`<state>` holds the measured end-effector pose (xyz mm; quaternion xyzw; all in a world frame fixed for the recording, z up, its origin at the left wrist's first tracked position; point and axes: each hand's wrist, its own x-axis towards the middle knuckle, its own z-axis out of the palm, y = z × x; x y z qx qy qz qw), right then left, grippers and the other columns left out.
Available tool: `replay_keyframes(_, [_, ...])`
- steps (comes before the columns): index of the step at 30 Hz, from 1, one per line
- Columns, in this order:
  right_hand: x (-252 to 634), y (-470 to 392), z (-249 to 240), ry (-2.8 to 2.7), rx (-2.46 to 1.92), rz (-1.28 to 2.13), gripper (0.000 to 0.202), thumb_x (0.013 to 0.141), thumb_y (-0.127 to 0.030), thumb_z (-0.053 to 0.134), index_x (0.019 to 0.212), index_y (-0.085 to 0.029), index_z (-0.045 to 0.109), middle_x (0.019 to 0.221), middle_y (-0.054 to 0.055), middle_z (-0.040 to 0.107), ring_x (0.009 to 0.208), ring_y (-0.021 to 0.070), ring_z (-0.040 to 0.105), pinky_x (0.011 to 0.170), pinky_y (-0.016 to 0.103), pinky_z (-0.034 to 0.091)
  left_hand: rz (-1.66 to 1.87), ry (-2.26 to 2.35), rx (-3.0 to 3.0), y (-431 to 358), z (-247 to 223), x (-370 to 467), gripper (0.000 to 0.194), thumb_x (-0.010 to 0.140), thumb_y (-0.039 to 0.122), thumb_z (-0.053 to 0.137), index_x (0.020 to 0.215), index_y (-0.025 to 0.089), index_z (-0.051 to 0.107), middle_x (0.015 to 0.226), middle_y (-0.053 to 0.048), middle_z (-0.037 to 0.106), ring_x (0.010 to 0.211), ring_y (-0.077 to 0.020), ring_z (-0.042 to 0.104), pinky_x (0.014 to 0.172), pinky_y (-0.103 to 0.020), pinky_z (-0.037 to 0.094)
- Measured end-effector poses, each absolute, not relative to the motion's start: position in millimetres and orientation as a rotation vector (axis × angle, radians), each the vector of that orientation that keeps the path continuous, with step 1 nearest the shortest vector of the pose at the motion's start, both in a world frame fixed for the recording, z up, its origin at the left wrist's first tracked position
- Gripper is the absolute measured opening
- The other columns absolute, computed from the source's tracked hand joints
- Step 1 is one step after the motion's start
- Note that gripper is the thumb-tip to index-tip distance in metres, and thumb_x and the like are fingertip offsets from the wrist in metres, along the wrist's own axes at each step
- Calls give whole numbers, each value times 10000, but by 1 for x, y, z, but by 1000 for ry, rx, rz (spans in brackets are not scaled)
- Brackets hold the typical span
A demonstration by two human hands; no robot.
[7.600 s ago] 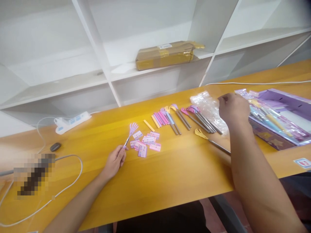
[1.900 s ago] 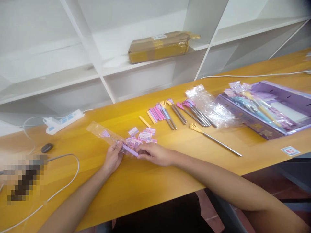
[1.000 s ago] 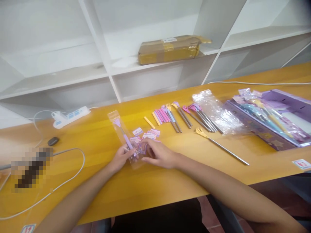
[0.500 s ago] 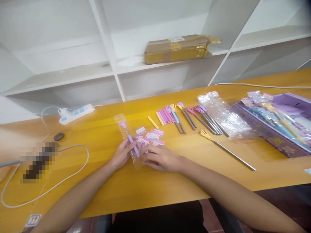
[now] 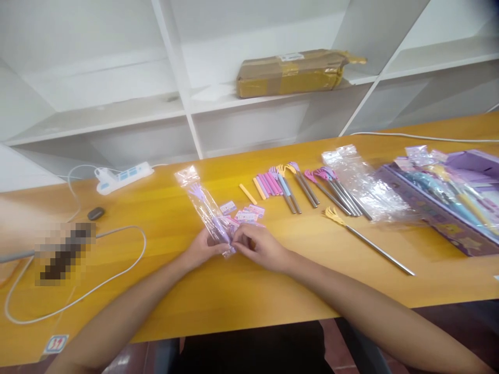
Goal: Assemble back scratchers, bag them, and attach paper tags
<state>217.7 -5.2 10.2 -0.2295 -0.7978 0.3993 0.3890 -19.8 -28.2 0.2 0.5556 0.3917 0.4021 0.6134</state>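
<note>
L hand [image 5: 202, 248] clamped on clear plastic bag [image 5: 190, 177] w/ purple claw-headed stick [image 5: 220, 228], R hand [image 5: 263, 246] pinching bag's near end

Place: packing workspace, by its look
Table [image 5: 273, 291]: bears clear bags [image 5: 374, 187]
Above table: shelving [image 5: 132, 111]

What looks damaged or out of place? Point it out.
The taped carton on the shelf looks battered: a ragged flap juts from its right end. One yellow claw rod lies apart from the grouped rods.
</note>
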Motion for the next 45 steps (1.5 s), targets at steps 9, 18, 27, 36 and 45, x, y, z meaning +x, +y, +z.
replay_keyframes(9, [217, -4, 12, -1965, -683, 1204, 130, 1006, -261, 674, 1065, -188, 585, 836, -17, 584, 677, 94, 525, 621, 213, 417, 810, 918, 1252, -33, 4, -17, 497, 832, 394, 917, 1167, 177, 621, 930, -29, 724, 794, -177, 675, 782, -329, 552])
replay_keyframes(18, [214, 0, 9, -1600, -711, 1798, 541, 877, -538, 838, 1116, -215, 476, 804, -66, 581, 571, 77, 568, 513, 203, 508, 832, 915, 1221, -33, 9, -19, 590, 849, 444, 898, 1291, 182, 608, 1076, -76, 737, 900, -212, 694, 821, -347, 562])
replay_keyframes(27, [217, 6, 9, -1569, -668, 2051, 534, 847, -598, 847, 981, -151, 587, 752, -25, 648, 574, 70, 612, 549, 195, 535, 829, 867, 1258, -32, 10, -24, 502, 852, 418, 900, 1224, 177, 665, 1132, -86, 753, 1036, -243, 710, 956, -373, 551])
replay_keyframes(36, [221, 5, 12, -1632, -524, 2248, 514, 863, -565, 853, 928, -139, 573, 801, 10, 705, 588, 94, 662, 597, 231, 575, 745, 757, 1279, -36, 14, -20, 459, 827, 429, 921, 1122, 161, 693, 1026, -68, 736, 936, -211, 697, 879, -331, 544])
replay_keyframes(45, [229, -4, 37, -1862, -436, 2473, 471, 821, -542, 890, 887, -130, 672, 801, 18, 734, 625, 94, 692, 586, 188, 532, 892, 936, 1235, -35, 6, -26, 451, 834, 534, 888, 1056, 158, 772, 951, -59, 760, 854, -198, 689, 822, -308, 541])
